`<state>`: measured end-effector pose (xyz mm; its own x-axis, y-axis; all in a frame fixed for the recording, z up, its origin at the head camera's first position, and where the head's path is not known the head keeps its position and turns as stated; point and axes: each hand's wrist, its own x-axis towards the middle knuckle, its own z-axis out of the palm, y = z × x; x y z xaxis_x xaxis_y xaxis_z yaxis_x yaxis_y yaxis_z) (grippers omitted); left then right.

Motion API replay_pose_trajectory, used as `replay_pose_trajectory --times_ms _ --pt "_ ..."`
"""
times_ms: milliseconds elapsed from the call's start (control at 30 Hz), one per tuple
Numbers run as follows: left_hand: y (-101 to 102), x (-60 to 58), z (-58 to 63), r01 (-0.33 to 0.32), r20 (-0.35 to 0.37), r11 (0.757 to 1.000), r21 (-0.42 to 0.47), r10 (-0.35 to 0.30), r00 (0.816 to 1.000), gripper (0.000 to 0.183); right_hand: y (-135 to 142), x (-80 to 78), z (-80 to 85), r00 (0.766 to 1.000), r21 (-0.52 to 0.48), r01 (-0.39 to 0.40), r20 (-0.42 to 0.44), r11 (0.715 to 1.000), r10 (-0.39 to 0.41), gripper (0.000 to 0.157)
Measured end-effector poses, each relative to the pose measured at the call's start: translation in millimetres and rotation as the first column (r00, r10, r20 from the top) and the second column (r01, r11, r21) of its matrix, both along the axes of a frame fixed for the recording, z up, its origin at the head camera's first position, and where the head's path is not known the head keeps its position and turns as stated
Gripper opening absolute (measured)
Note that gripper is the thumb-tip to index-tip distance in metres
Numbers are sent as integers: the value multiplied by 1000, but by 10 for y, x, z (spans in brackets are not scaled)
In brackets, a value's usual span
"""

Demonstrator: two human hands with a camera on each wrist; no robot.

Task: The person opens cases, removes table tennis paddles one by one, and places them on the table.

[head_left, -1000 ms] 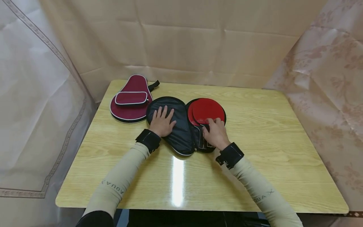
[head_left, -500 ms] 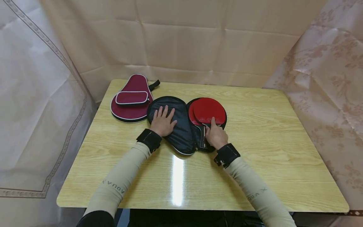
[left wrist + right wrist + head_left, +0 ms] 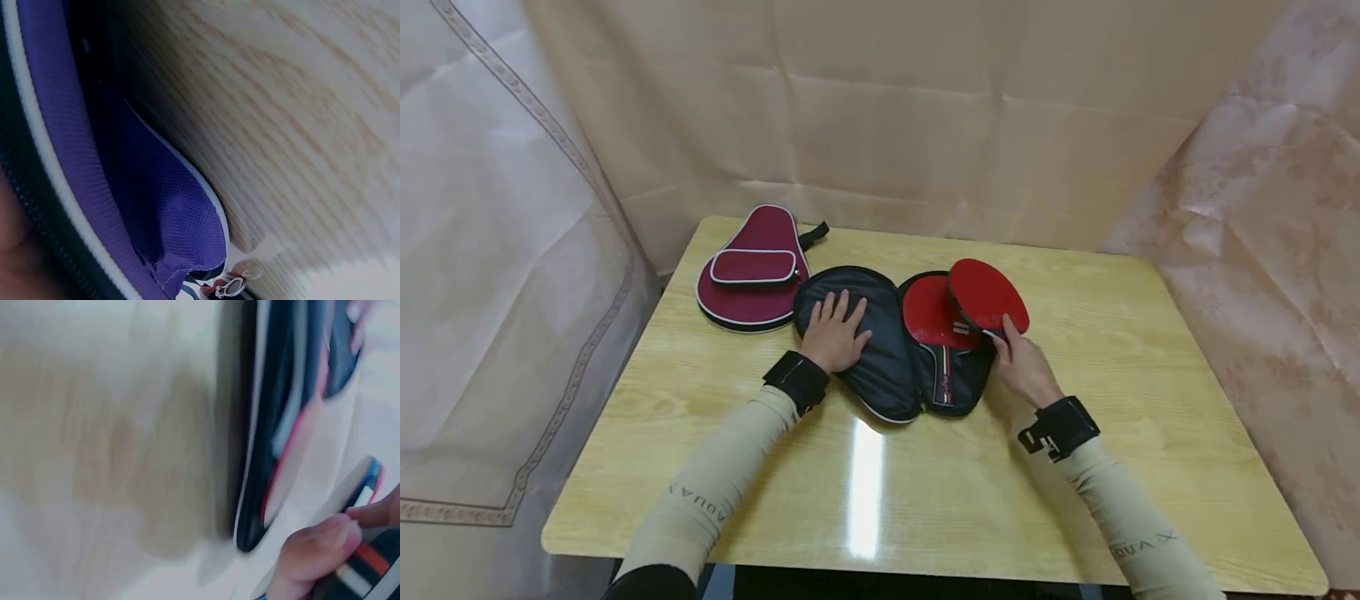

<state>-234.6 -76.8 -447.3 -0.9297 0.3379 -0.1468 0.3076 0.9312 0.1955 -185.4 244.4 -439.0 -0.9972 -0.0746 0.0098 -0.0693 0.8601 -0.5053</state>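
Observation:
My right hand (image 3: 1028, 368) grips a red table tennis paddle (image 3: 988, 293) near its handle, thumb side up, its blade tilted above the case. In the right wrist view, the striped handle (image 3: 367, 569) lies in that hand. A second red paddle (image 3: 927, 310) rests in the right half of an unzipped dark paddle case (image 3: 883, 379). My left hand (image 3: 833, 336) lies with spread fingers on the lining of the case's left half. The left wrist view catches the case's purple-looking outer side (image 3: 69, 112) and zipper edge, with fingers at its left border.
A maroon paddle case (image 3: 752, 300) with white piping and a front pocket sits at the back left, next to the unzipped case. A black strap (image 3: 814, 236) sticks out from it. The wooden table (image 3: 1150, 417) is backed by hanging beige cloth (image 3: 925, 125).
The right hand has taken hold of the upper paddle and lifted it up and to the right, exposing the paddle beneath. The left hand has stayed on the case.

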Motion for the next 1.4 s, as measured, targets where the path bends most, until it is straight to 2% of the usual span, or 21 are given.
replay_pose_trajectory --times_ms 100,200,367,467,567,667,800,900,1100,1233,1333,1400 --pt "-15 30 -58 4 -19 1000 -3 -4 1000 62 350 -36 65 999 -4 31 -15 999 -32 57" --pt "-71 76 -93 -1 -36 1000 4 1 999 62 745 -156 67 998 50 60 -7 997 -60 58" --pt "-166 212 -55 -1 -39 999 37 3 999 61 1436 -359 -86 993 169 88 64 982 -100 59" --pt "-196 286 -16 2 -27 999 53 -1 1000 61 1751 -378 -191 985 216 110 105 970 -135 59" --pt "-211 334 0 4 -9 999 41 -4 1000 62 1953 -329 -295 975 239 143 134 960 -179 58" --pt "-216 359 3 14 -1 1000 19 -14 1000 63 2067 -276 -375 961 265 181 154 947 -227 57" --pt "-205 369 10 27 -22 1000 9 -27 999 63 2139 -200 -410 950 304 228 139 925 -280 55" --pt "-195 374 25 25 -33 1000 10 -25 999 62 2150 -166 -404 943 307 257 128 916 -307 54" --pt "-157 398 46 34 -21 999 28 -34 999 62 2109 -113 -335 906 320 318 175 892 -386 53" --pt "-133 395 43 38 -17 999 23 -38 999 62 2083 -77 -312 889 314 343 197 885 -414 54" --pt "-112 379 55 40 -14 999 17 -39 999 62 2055 -75 -285 887 307 364 174 880 -427 56" --pt "-100 361 64 37 -8 999 12 -37 999 62 2021 -101 -248 896 293 367 145 883 -420 59"
